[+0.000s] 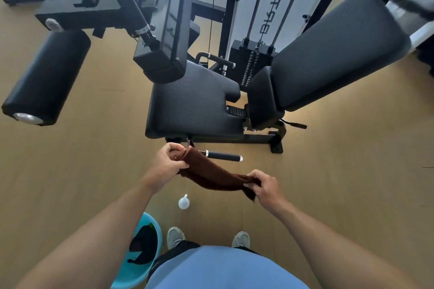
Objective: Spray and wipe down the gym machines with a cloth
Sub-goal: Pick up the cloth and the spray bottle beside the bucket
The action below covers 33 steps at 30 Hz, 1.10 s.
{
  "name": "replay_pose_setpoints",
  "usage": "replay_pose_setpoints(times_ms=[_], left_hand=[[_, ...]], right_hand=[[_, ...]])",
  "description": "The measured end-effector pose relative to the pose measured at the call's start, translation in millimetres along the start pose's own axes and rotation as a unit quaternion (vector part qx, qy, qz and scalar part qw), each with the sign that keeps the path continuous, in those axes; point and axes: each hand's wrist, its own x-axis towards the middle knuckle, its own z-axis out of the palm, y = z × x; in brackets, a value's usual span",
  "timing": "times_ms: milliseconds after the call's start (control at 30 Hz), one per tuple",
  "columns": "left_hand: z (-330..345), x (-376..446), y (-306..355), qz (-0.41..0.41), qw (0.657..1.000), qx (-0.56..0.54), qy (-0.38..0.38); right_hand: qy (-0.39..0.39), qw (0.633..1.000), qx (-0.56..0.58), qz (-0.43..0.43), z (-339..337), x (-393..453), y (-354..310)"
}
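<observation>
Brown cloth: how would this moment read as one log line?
cloth: stretched between left hand and right hand | spray bottle: on floor | seat: untouched

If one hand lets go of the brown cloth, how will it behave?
The brown cloth sags between the left hand and right hand, so it is probably floppy and would hang limp. It looks light. Its fuzzy surface likely resists slipping.

Gym — padded machine seat (195,103), weight stack (249,65) with cables, foam roller pad (47,77), wood-look floor (94,159).
</observation>
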Motion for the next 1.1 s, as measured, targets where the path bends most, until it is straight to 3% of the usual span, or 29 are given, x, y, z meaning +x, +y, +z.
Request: replay_pose_setpoints(times_ms=[200, 300, 367, 433, 500, 533, 633, 733, 867, 933, 1000, 1100], left_hand=[[12.7, 1.4, -6.6, 0.022, 0.998, 0.064, -0.010], [25.3, -0.3, -9.4, 0.049, 0.995, 0.090, -0.015], [37.1, -4.2, -18.4, 0.061, 0.992, 0.106, -0.042], [51.4, -9.3, -32.9, 0.056, 0.987, 0.125, -0.084], [64.2, -15.6, -51.1, 0.056, 0.982, 0.152, -0.093], [69.0, -19.6, -60.4, 0.068, 0.979, 0.169, -0.091], [76.5, -24.1, -90.1, 0.078, 0.967, 0.201, -0.139], [74.6, -20.3, -121.1, 0.033, 0.952, 0.179, -0.245], [69.7, -6.2, -158.1, -0.069, 0.924, 0.178, -0.332], [68.6, 13.7, -186.7, -0.133, 0.930, 0.182, -0.292], [67.9, 41.7, -223.7, -0.185, 0.942, 0.206, -0.188], [76.3, 92.8, -290.3, -0.279, 0.930, 0.220, -0.093]], right_hand=[[0.057, 0.996, -0.021, 0.062, 5.5, 2.9, -14.9], [0.050, 0.981, 0.085, 0.169, 19.9, 4.7, -24.0], [0.038, 0.939, 0.236, 0.247, 35.0, 3.7, -30.5], [0.014, 0.875, 0.383, 0.298, 53.3, 6.1, -34.0], [-0.022, 0.819, 0.483, 0.310, 70.5, 6.8, -39.4], [-0.043, 0.808, 0.502, 0.304, 76.9, 7.1, -41.9], [-0.081, 0.835, 0.459, 0.291, 96.1, 11.8, -36.1], [-0.074, 0.865, 0.396, 0.298, 118.7, 20.8, -6.8], [0.001, 0.869, 0.344, 0.355, 160.1, 40.4, 44.6], [0.037, 0.861, 0.316, 0.396, 185.4, 55.0, 75.9], [0.055, 0.852, 0.300, 0.424, 211.7, 70.8, 108.9], [0.069, 0.832, 0.313, 0.452, 250.9, 94.1, 162.4]])
